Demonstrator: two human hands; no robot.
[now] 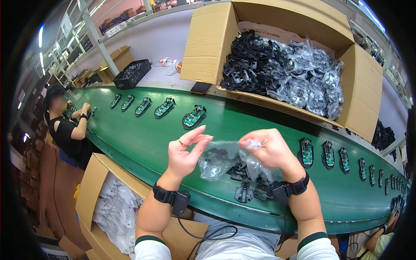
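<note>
A clear plastic bag (215,163) with dark plastic parts inside hangs in front of me, low over the green belt. My right hand (271,149) is closed on its bunched upper corner. At the bag's other upper edge, the thumb and fingertips of my left hand (187,152) come together in a pinch, and the film stretches between both hands. Several loose black plastic brackets (244,193) lie on the belt below and beside the bag, partly hidden by it and by my right wrist.
The green conveyor belt (242,123) carries black housings with green circuit boards (194,117), more (306,152) at right. Beyond it stands a carton (203,47) of brackets and bagged parts. Another carton (93,190) is at lower left. Co-workers (71,130) work at both ends.
</note>
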